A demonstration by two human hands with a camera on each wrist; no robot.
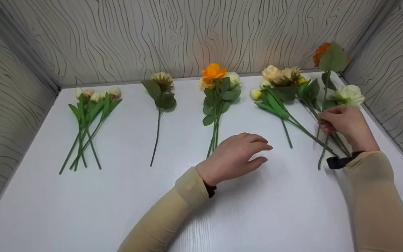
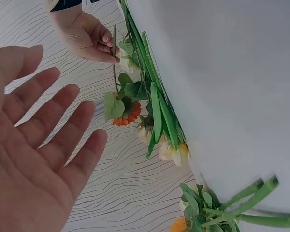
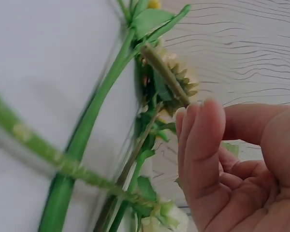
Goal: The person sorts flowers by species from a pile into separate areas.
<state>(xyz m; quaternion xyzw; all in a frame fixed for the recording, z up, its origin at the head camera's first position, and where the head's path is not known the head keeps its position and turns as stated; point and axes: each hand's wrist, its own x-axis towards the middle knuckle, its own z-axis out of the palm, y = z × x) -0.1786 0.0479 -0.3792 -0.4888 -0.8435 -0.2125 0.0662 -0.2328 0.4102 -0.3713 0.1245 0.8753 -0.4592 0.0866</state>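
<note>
My right hand (image 1: pixel 350 126) pinches the stem of an orange flower (image 1: pixel 321 55) between thumb and fingers. The bloom is raised above the right-hand heap, its big green leaf facing the head camera. In the right wrist view the pinched stem (image 3: pixel 165 75) runs up from the fingertips. Beneath and beside that hand lie a white rose (image 1: pixel 350 95) and other stems of the heap, with a yellow tulip (image 1: pixel 255 93) at its left. My left hand (image 1: pixel 236 155) hovers over the table with fingers spread and holds nothing, close to the stems of the middle bunch.
On the white table (image 1: pixel 82 210), a bunch of pale tulips (image 1: pixel 94 96) lies at the left. A single cream flower (image 1: pixel 162 81) is right of it, then a bunch with an orange rose (image 1: pixel 213 72). Patterned walls (image 1: pixel 173 38) enclose the back and sides.
</note>
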